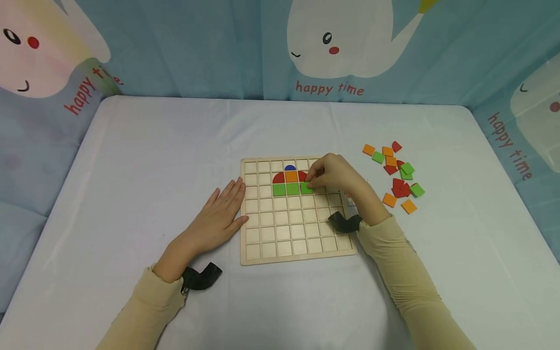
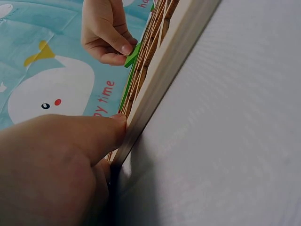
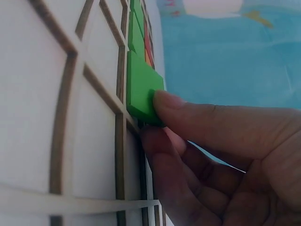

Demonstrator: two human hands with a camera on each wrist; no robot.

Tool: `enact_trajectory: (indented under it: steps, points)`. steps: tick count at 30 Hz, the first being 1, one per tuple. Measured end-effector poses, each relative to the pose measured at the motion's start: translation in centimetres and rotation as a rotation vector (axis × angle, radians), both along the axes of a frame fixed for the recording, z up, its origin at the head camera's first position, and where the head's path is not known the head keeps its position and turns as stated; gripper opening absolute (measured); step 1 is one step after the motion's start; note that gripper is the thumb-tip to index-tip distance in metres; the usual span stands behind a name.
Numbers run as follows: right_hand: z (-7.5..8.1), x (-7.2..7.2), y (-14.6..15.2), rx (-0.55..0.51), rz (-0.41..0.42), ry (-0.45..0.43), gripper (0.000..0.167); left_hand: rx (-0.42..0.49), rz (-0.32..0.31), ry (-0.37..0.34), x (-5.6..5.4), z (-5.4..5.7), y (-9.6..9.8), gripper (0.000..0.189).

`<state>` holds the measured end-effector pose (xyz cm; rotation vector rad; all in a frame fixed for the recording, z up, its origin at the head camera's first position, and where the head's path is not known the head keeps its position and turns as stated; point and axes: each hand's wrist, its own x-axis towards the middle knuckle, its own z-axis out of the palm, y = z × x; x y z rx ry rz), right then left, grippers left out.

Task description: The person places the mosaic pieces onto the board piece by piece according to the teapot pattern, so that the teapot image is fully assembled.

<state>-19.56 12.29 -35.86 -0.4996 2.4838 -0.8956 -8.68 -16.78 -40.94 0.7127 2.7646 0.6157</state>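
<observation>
A wooden grid board (image 1: 283,247) lies on the white table. My right hand (image 1: 337,172) pinches a green square tile (image 3: 143,87) between thumb and fingers. In the right wrist view, the tile is slightly tilted at its cell, beside other green tiles (image 3: 136,35). Two green tiles (image 1: 286,189) sit in the same row on the board. Above that row are an orange square (image 1: 290,176), a red rounded piece (image 1: 278,178) on its left and another red piece (image 1: 302,176) partly behind my fingers. A blue rounded piece (image 1: 290,167) tops them. My left hand (image 1: 216,221) rests with fingers straight against the board's left edge.
Loose orange, green and red pieces (image 1: 398,188) lie scattered on the table to the right of the board. A small printed card (image 1: 351,200) shows partly under my right forearm. Black wrist straps (image 1: 203,278) hang at both cuffs. A blue printed curtain (image 1: 197,53) stands behind the table.
</observation>
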Motion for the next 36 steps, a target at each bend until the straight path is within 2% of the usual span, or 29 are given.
enact_trajectory:
  steps: [10,13,19,31,36]
  points:
    - [0.4,-0.3,1.3,-0.031,-0.017,-0.008,0.008,0.015,-0.003,0.016,-0.1,0.0,0.2,0.07]
    - [0.7,-0.6,2.8,-0.064,-0.061,-0.027,0.011,0.019,-0.004,0.022,-0.1,-0.1,0.2,0.069]
    - [1.3,-0.5,6.9,-0.088,-0.201,-0.085,0.019,-0.002,-0.001,0.004,-0.1,-0.1,0.3,0.07]
    - [1.8,0.2,12.5,0.056,-0.335,-0.015,0.026,0.004,0.007,0.001,0.0,0.0,0.1,0.071]
    - [1.7,0.4,13.9,0.106,-0.351,0.016,0.028,0.018,0.003,0.012,0.0,0.1,0.1,0.07]
